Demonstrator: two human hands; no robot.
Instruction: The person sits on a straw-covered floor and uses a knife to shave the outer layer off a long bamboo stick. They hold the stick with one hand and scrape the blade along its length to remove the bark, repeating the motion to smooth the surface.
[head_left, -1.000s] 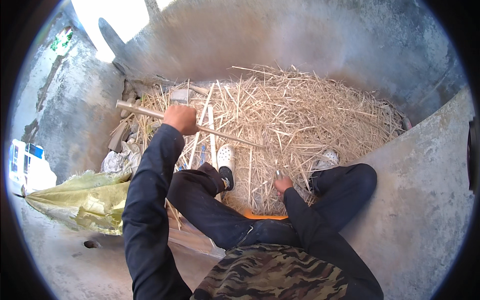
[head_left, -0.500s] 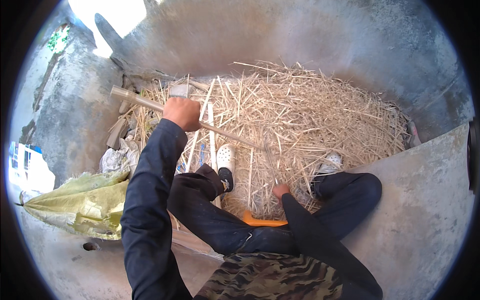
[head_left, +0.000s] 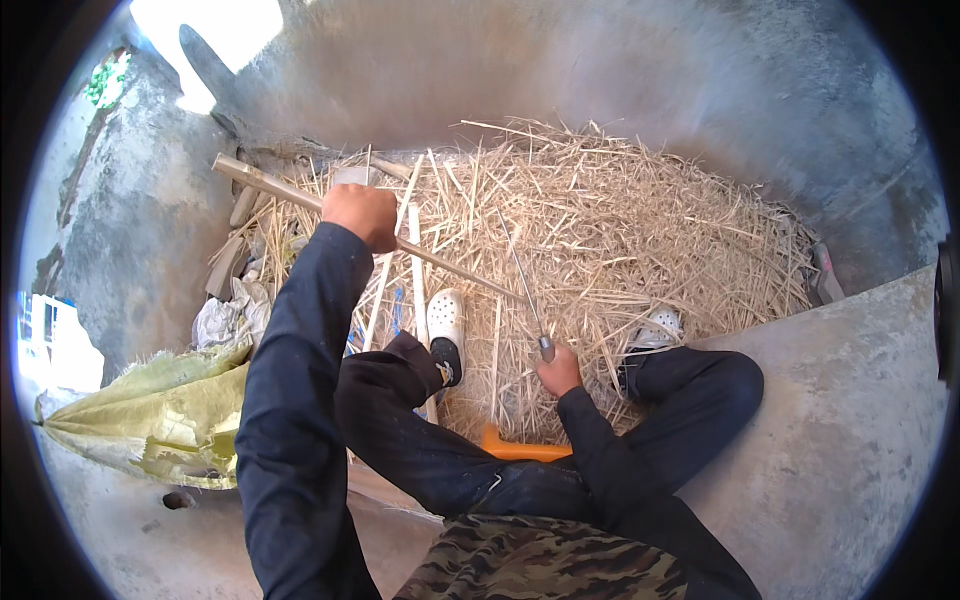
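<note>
The head view, a fisheye, faces down and forward over the wearer's camouflage shirt [head_left: 540,560], nearest at the lower edge. Left hand [head_left: 360,214] and right hand [head_left: 560,371] appear at close range; concrete wall [head_left: 470,75] lies farther, at top.

A: Left hand [head_left: 360,215]?
B: Wrapped round stick [head_left: 270,183], above straw's [head_left: 640,220] left part.
A: Right hand [head_left: 560,372]?
B: Gripping knife [head_left: 546,347] over straw's near side. Meets line of stick's thin end; contact unclear.
A: Around?
B: Yellow sack [head_left: 125,420] left of straw, orange thing [head_left: 520,450] at its near edge, wall [head_left: 640,60] beyond.
</note>
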